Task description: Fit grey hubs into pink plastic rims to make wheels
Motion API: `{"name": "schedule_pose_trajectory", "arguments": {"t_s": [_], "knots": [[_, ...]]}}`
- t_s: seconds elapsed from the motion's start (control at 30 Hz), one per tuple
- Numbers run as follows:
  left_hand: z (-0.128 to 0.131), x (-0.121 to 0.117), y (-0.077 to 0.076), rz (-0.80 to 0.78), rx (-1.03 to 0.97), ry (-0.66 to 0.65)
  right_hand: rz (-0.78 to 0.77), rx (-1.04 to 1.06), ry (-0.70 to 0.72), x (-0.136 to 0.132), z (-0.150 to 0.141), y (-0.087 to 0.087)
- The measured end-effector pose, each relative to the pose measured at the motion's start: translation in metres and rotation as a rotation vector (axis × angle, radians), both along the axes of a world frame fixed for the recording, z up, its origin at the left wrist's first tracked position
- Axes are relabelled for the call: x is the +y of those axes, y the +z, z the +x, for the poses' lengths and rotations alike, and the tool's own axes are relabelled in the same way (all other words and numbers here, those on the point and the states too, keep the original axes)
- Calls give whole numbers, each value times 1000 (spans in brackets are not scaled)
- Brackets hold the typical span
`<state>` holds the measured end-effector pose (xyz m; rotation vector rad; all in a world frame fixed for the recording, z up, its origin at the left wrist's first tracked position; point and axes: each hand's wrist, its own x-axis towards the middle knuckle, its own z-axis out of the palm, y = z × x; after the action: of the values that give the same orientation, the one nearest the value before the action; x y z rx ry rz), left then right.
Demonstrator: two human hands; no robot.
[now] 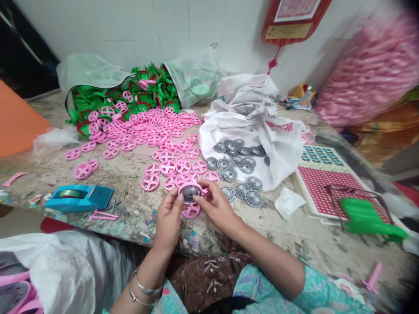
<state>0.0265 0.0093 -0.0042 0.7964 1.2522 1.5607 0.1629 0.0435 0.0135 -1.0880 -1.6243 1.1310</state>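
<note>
Between my two hands, over the table's front part, is a pink toy wheel [190, 193] with a grey disc seated in its face. My left hand [169, 213] pinches its left rim, thumb on the front. My right hand [216, 205] grips the right side, its thumb pressed on the grey disc. Just behind lie many loose pink wheel rims [167, 167] with cross spokes, spread back into a heap. To the right of my hands are several loose grey discs [253, 198], more of them spilling from a white plastic bag [284, 152].
Green plastic parts [140, 93] spill from clear bags at the back. A blue tape dispenser [78, 197] stands left, beside pink sticks [104, 215]. Sticker sheets [340, 183] and a green part [366, 216] lie right. A white sack [75, 270] sits lower left.
</note>
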Motion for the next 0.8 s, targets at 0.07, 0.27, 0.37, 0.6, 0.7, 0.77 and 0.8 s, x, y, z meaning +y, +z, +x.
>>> {"name": "schedule_pose_trajectory", "arguments": {"t_s": [0.07,0.27,0.37,0.6,0.7,0.77,0.8], "knots": [[-2,0,-1,33,167,-17,147,-123,-20,2,4,5],[-5,-5,4,55,493,-82,165,-188,108,2,7,5],[-9,-7,6,39,555,-78,184,-215,115,2,8,5],[-4,-4,7,90,433,-92,138,-77,145,7,7,5],[-1,-2,7,75,200,-95,-115,184,144,6,3,-2],[-1,-2,7,70,163,-94,-103,155,123,4,2,-2],[-2,-2,8,69,185,-94,-33,77,95,4,3,-1]]}}
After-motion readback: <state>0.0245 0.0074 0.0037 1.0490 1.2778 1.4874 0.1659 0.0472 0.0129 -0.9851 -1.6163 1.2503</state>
